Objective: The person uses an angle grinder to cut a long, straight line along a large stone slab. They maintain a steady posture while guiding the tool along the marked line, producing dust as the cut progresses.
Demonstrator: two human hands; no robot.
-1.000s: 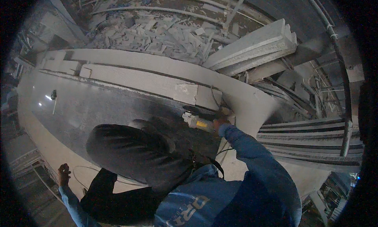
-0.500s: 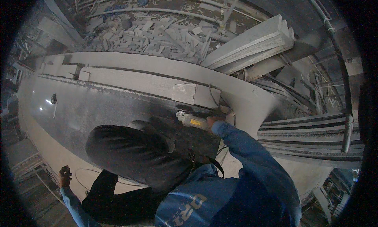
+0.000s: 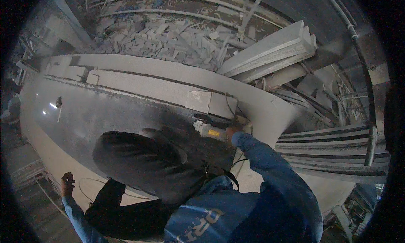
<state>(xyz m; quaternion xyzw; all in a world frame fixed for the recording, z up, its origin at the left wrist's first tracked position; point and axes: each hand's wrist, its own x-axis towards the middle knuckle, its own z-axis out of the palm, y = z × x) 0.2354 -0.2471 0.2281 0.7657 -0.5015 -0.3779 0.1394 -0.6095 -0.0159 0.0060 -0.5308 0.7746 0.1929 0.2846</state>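
Observation:
My right hand (image 3: 232,134) is wrapped round the rear of a grey angle grinder (image 3: 212,131) with a yellow label. Its head points left, at the dark upper edge of a polished dark stone slab (image 3: 84,110). The grinder's disc is too dim to make out clearly. Away at the lower left, my left hand (image 3: 67,184) hangs off the slab, fingers loosely curled and apart, with nothing seen in it. My bent knee in dark trousers (image 3: 130,154) rests over the slab's near part, and covers some of it.
Pale stone strips (image 3: 139,85) lie along the slab's far edge. Beyond is a heap of broken offcuts (image 3: 168,38). Long stone beams (image 3: 270,49) lean at the far right, above stacked slabs (image 3: 325,146). A cable (image 3: 86,186) loops near my left hand.
The whole view has shifted slightly. My left hand has risen a little, while my right hand keeps its grip on the angle grinder, which sits slightly further right in the picture.

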